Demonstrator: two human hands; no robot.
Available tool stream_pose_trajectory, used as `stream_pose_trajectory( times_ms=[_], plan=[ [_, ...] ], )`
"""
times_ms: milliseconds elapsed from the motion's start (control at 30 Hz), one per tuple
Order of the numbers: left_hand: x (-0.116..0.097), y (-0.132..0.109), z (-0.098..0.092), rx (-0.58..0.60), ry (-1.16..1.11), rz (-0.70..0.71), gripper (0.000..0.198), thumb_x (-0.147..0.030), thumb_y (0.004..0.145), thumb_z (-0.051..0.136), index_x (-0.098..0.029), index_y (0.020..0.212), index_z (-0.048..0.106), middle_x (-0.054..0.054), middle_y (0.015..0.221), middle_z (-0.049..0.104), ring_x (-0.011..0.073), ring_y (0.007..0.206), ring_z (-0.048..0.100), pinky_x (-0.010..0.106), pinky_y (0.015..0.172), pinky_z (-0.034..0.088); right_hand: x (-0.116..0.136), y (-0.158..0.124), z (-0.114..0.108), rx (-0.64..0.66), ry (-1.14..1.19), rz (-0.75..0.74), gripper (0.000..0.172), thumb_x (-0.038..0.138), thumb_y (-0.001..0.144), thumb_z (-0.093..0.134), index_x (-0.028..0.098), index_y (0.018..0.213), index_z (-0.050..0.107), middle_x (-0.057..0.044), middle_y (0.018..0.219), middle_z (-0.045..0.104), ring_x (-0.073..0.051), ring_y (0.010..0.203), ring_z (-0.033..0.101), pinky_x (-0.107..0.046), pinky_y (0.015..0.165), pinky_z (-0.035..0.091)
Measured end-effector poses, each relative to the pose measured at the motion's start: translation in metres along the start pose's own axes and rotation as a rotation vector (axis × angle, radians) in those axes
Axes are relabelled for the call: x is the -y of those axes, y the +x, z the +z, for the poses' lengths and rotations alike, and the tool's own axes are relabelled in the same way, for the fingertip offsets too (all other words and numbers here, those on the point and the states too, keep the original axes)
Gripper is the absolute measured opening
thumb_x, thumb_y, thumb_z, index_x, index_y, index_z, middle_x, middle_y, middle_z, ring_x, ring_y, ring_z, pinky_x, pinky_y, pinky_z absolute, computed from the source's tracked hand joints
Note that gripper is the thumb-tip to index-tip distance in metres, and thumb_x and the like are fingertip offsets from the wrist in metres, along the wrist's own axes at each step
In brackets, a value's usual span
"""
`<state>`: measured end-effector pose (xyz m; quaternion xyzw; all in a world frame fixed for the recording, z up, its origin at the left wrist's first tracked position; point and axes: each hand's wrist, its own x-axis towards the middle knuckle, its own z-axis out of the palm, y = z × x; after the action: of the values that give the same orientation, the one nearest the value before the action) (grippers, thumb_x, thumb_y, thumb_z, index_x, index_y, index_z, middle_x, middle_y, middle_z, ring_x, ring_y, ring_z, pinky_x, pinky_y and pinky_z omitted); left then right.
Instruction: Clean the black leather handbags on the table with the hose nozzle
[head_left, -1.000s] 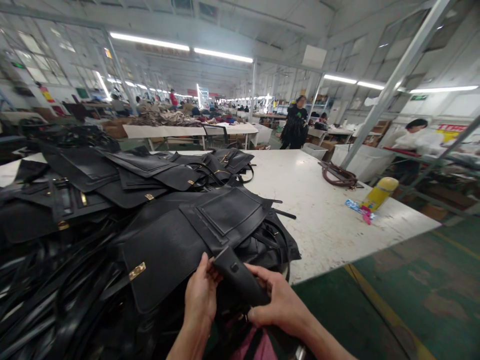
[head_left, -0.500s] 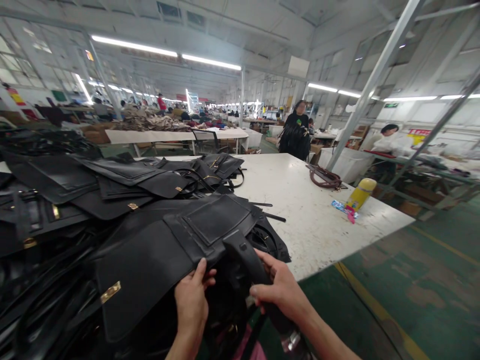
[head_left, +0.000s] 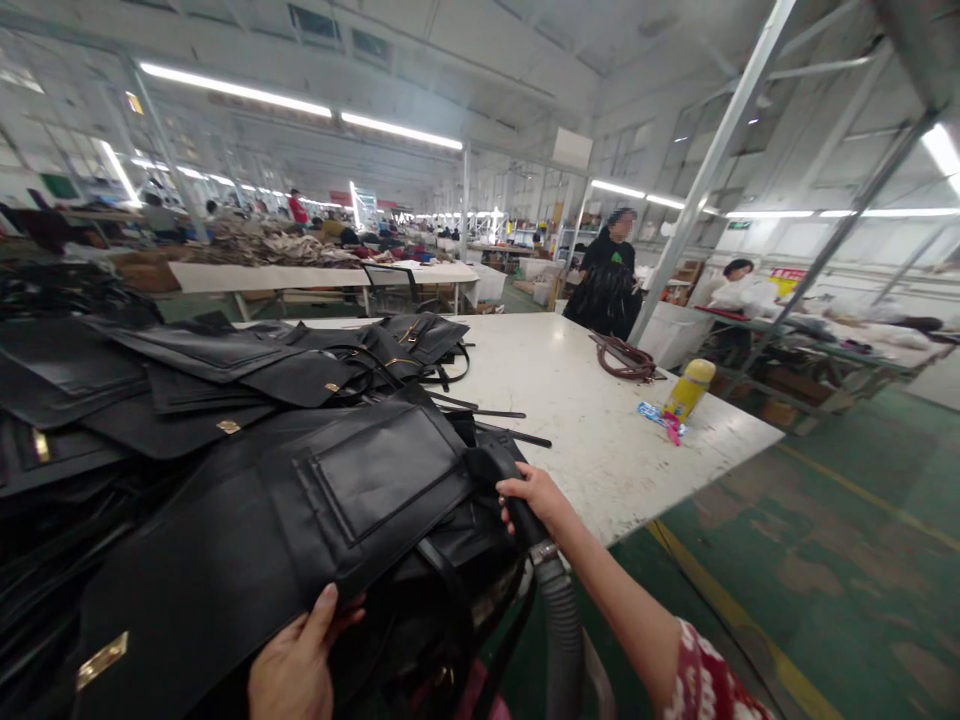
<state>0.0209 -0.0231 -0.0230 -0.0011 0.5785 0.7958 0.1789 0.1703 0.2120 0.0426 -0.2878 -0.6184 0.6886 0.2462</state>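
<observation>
A black leather bag [head_left: 300,500] lies spread on the pile before me, its flap with a gold clasp [head_left: 103,660] toward the lower left. My left hand [head_left: 300,655] pinches the bag's near edge, thumb on top and fingers underneath. In my right hand [head_left: 536,495] is a black hose nozzle [head_left: 517,505], its fingers wrapped round the handle. A grey ribbed hose [head_left: 561,620] runs down from it through a metal clamp. The nozzle's head is at the bag's right end; whether it touches the leather I cannot tell.
More black bags [head_left: 187,370] are heaped at left on the white table [head_left: 540,370]. Brown straps [head_left: 622,358], a yellow bottle [head_left: 690,388] and a small blue packet [head_left: 652,412] lie toward the right. Beyond the table stands a person [head_left: 606,275] holding black strips.
The nozzle has moved up and away to the bag's right end. My left hand and the bag have shifted left and nearer. The view has turned slightly right.
</observation>
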Motion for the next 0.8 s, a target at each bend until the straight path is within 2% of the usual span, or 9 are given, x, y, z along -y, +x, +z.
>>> stream_pose_trajectory(
  times_ms=[100,200,367,467,533,633,800],
  plan=[
    [-0.009,-0.005,0.004,-0.011,-0.048,-0.036,0.033,-0.034,0.044,0.076,-0.009,0.063,0.064,0.003,0.058,0.066,0.0178,0.055,0.062,0.025,0.051,0.054,0.013,0.002,-0.011,-0.065,0.009,-0.060,0.032,0.030,0.060,0.062,0.017,0.086,0.049,0.005,0.050,0.056,-0.013,0.036,0.052,-0.023,0.033,0.044],
    [-0.015,-0.006,0.005,-0.011,-0.035,-0.096,0.037,-0.034,0.042,0.076,-0.008,0.066,0.065,0.005,0.062,0.067,0.0178,0.058,0.063,0.022,0.051,0.053,0.025,-0.016,-0.021,-0.057,0.010,-0.097,0.037,0.030,0.062,0.061,0.017,0.095,0.049,0.005,0.050,0.057,-0.013,0.036,0.052,-0.024,0.035,0.044],
    [-0.019,-0.006,0.009,-0.006,-0.117,-0.072,0.041,-0.028,0.030,0.078,-0.011,0.065,0.065,0.002,0.066,0.067,0.0222,0.057,0.063,0.027,0.046,0.054,0.037,-0.059,-0.017,0.115,-0.071,-0.085,0.045,0.023,0.065,0.061,0.017,0.107,0.048,0.004,0.046,0.057,-0.014,0.035,0.051,-0.023,0.034,0.043],
    [-0.020,-0.006,0.015,-0.030,-0.170,-0.090,0.037,-0.023,0.029,0.077,-0.011,0.061,0.064,0.000,0.061,0.065,0.0218,0.052,0.062,0.028,0.042,0.053,0.035,-0.067,-0.004,0.192,-0.111,-0.054,0.052,0.019,0.063,0.062,0.018,0.113,0.046,0.005,0.047,0.058,-0.013,0.035,0.050,-0.023,0.034,0.044],
    [-0.018,-0.005,0.017,-0.095,-0.168,-0.116,0.031,-0.021,0.030,0.077,-0.010,0.054,0.061,0.000,0.052,0.062,0.0201,0.048,0.060,0.026,0.040,0.050,0.029,-0.061,0.004,0.233,-0.123,-0.014,0.054,0.018,0.061,0.062,0.018,0.113,0.046,0.005,0.048,0.057,-0.013,0.035,0.050,-0.023,0.034,0.044],
    [-0.011,-0.004,0.015,-0.149,-0.068,-0.168,0.030,-0.023,0.032,0.078,-0.008,0.049,0.058,0.003,0.043,0.058,0.0175,0.042,0.056,0.024,0.038,0.045,0.019,-0.040,0.014,0.252,-0.130,0.055,0.044,0.020,0.060,0.061,0.017,0.103,0.049,0.005,0.048,0.056,-0.014,0.036,0.052,-0.023,0.032,0.044],
    [0.003,-0.013,0.006,-0.075,0.038,-0.147,0.035,-0.038,0.042,0.076,-0.008,0.053,0.061,0.005,0.043,0.058,0.0133,0.039,0.051,0.023,0.037,0.037,0.017,0.001,0.025,0.200,-0.105,0.070,0.029,0.028,0.060,0.061,0.017,0.084,0.049,0.003,0.056,0.057,-0.013,0.039,0.054,-0.024,0.033,0.044]
  ],
)
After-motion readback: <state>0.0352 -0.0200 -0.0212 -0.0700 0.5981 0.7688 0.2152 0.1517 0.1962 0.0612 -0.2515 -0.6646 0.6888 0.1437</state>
